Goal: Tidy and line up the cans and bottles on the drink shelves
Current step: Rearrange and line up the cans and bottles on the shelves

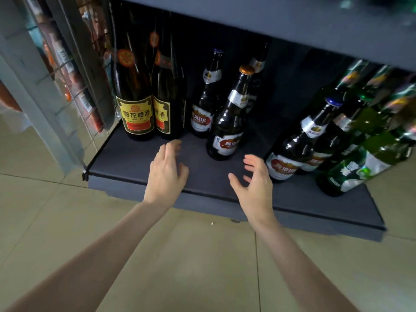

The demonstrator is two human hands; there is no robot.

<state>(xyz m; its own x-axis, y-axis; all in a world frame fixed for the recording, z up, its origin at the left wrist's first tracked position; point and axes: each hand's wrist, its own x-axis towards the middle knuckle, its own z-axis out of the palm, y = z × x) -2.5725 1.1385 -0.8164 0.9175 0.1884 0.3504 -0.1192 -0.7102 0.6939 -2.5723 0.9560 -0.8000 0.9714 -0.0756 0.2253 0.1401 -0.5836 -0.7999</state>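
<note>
On the dark bottom shelf point(135, 161) stand two tall dark bottles with yellow labels point(135, 104) at the left. A brown beer bottle with a gold cap point(227, 129) stands forward of another brown bottle with a blue cap point(203, 109). More brown bottles point(295, 152) and green bottles point(369, 154) crowd the right side. My left hand point(166, 174) hovers over the shelf front, fingers relaxed, just below the yellow-label bottles. My right hand point(254, 183) is spread open between the gold-cap bottle and the right brown bottles. Neither hand holds anything.
An upper shelf board point(292, 21) overhangs the bottles. A wire rack with packaged goods point(74, 82) stands to the left of the shelf. Beige floor tiles point(202, 266) lie below the shelf's front edge.
</note>
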